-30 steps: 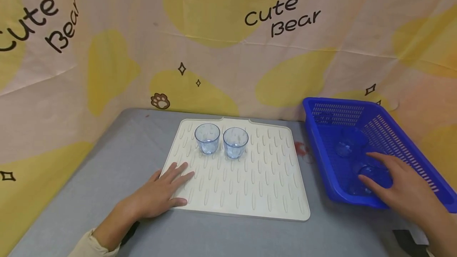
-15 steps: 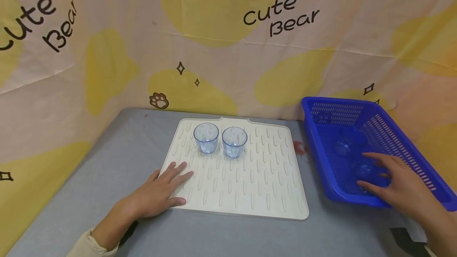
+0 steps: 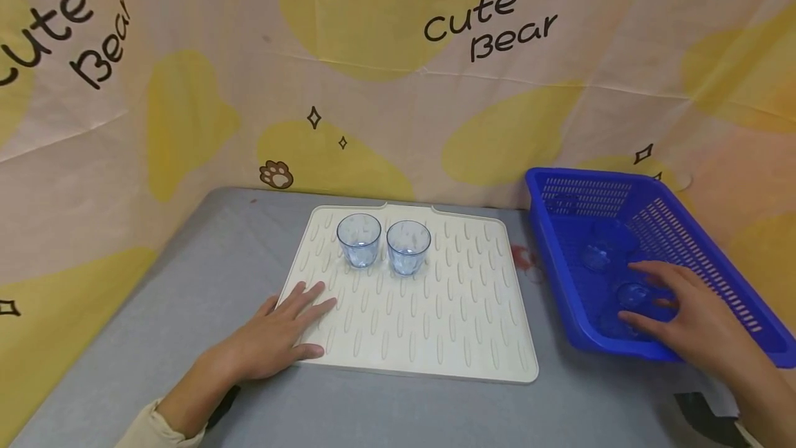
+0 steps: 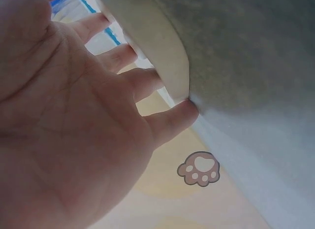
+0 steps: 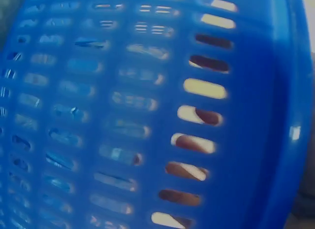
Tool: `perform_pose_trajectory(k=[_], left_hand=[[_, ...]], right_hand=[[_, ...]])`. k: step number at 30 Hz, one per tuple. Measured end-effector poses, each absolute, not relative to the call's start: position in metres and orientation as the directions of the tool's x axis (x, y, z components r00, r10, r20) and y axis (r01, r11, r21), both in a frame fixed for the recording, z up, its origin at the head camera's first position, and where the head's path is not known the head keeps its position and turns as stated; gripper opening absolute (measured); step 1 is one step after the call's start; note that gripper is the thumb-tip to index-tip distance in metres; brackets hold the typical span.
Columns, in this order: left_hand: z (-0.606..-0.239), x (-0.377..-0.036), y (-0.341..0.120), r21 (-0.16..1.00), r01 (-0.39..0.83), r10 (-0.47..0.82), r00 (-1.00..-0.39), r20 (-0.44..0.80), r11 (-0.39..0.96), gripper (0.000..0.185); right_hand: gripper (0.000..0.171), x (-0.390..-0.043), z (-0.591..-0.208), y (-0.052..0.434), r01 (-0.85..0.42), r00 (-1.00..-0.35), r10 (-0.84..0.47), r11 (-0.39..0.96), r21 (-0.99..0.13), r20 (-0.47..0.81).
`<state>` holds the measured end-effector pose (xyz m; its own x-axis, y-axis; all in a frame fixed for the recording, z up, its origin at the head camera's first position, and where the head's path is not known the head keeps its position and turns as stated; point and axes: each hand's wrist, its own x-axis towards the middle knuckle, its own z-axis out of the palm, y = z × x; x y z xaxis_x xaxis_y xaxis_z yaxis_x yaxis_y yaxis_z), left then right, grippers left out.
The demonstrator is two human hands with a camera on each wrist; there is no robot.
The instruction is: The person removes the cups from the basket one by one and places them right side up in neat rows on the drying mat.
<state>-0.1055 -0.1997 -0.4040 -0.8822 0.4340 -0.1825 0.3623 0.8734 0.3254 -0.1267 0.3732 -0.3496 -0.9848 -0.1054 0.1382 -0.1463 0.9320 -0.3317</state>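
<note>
My left hand [image 3: 270, 344] lies with its fingers spread on the left edge of a white ridged drying mat [image 3: 454, 323]. In the left wrist view this hand [image 4: 83, 111] has its fingertips along the mat's edge. Upright on the mat, side by side, are two clear bluish glasses, a left glass [image 3: 359, 240] and a right glass [image 3: 408, 247]. My right hand [image 3: 696, 316] reaches into the blue basket [image 3: 560, 282], its thumb and fingers apart and curved about a glass [image 3: 633, 294]. That glass is partly hidden by the hand. Another glass [image 3: 598, 256] lies farther back in the basket.
The slotted basket wall [image 5: 256, 115] fills the right wrist view, with parts of fingers and glass showing through the slots. A grey cloth [image 3: 186, 282] covers the table. A printed curtain [image 3: 373, 88] hangs right behind it.
My right hand has shifted slightly left within the basket, thumb and fingers still apart. The left hand and the two glasses on the mat stay put; the head view drifts slightly.
</note>
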Motion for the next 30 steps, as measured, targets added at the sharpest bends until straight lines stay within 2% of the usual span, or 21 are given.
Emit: perform_pose_trajectory(k=[6,13,19,30], left_hand=[[-0.403,-0.106,-0.199,0.332,0.364,0.437,-0.882,-0.179,0.87,0.074],[-0.403,-0.105,-0.199,0.342,0.354,0.432,-0.882,-0.189,0.871,0.074],[-0.403,-0.105,-0.199,0.348,0.353,0.435,-0.88,-0.193,0.869,0.074],[-0.403,-0.105,-0.199,0.339,0.356,0.433,-0.882,-0.185,0.87,0.074]], right_hand=[[0.086,-0.127,-0.349,0.376,-0.103,-0.991,-0.067,0.939,-0.329,0.12],[0.084,-0.132,-0.351,0.367,-0.177,-0.981,-0.127,0.898,-0.403,0.148],[0.082,-0.133,-0.348,0.362,-0.222,-0.971,-0.168,0.901,-0.374,0.171],[0.091,-0.134,-0.349,0.367,-0.125,-0.986,-0.159,0.919,-0.374,-0.059]])
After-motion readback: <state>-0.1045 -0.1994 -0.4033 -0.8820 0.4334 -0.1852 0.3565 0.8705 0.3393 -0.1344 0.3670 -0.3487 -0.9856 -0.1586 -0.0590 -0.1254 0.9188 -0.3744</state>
